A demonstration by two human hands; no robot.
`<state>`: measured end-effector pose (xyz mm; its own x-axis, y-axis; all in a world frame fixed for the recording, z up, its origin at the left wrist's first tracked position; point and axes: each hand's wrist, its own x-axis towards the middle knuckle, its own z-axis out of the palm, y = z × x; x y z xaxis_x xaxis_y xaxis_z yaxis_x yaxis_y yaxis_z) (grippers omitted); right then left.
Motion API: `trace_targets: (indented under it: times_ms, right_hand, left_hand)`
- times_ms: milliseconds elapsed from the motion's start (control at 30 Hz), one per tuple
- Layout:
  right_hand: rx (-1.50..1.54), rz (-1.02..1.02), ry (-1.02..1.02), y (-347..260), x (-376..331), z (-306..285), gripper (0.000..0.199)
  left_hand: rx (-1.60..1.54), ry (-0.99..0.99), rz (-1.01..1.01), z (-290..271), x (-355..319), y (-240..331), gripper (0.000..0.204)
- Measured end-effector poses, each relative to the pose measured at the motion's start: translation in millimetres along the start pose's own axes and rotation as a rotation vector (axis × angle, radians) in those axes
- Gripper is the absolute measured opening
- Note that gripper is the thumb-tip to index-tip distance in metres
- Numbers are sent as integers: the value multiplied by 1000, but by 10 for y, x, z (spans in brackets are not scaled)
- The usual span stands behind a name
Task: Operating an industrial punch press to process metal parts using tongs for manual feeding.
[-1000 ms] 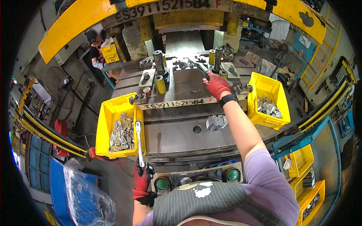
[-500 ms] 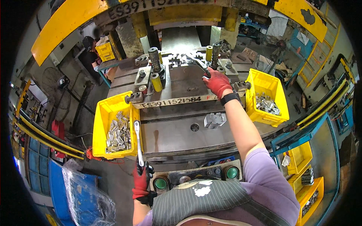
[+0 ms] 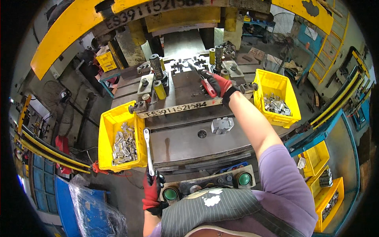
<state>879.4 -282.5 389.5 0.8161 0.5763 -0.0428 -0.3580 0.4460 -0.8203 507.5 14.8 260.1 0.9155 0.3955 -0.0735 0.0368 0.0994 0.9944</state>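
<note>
My left hand (image 3: pixel 152 189), in a red and black glove, is wrapped round a silver ratchet wrench (image 3: pixel 148 148). The wrench stands upright in view, its round head beside a yellow bin (image 3: pixel 141 118) of small metal parts (image 3: pixel 124 144). My right hand (image 3: pixel 219 85), gloved alike, reaches over the die plate (image 3: pixel 183 81) of a press. Its fingers close on a long tool with a red handle (image 3: pixel 208 88); the dark shaft runs toward the bright metal die pieces (image 3: pixel 179 65). What kind of tool it is, I cannot make out.
Posts with springs (image 3: pixel 156 67) and yellow cylinders (image 3: pixel 159 90) rise from the die. A metal block (image 3: pixel 222 125) lies on the press bed (image 3: pixel 179 144). At the right stands another yellow bin (image 3: pixel 291 93) of parts. Green buttons (image 3: pixel 244 179) sit on the front panel.
My right hand has turned and drawn slightly left, so the tool's red handle end now shows below it. My left hand still grips the wrench. The whole view has tilted slightly.
</note>
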Motion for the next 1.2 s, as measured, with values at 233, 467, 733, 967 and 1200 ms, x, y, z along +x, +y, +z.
trace_targets:
  times_ms: [233, 467, 733, 967, 1200]
  right_hand:
    - [-68, -43, 33, 248, 199, 232, 22]
    - [-39, -286, 142, 341, -853, 518, 25]
    - [-1207, -73, 985, 1688, -3621, -467, 44]
    - [-541, 233, 1123, 3080, -4686, -1366, 29]
    - [-703, 65, 994, 3507, -4305, -1546, 23]
  left_hand:
    - [65, 197, 135, -751, -78, -632, 43]
    - [441, 719, 157, -1431, -28, -946, 35]
    - [-93, 653, -344, -1806, -979, -1346, 26]
    - [7, 110, -760, -1659, -880, -2273, 46]
    - [211, 64, -742, -982, -545, -1513, 61]
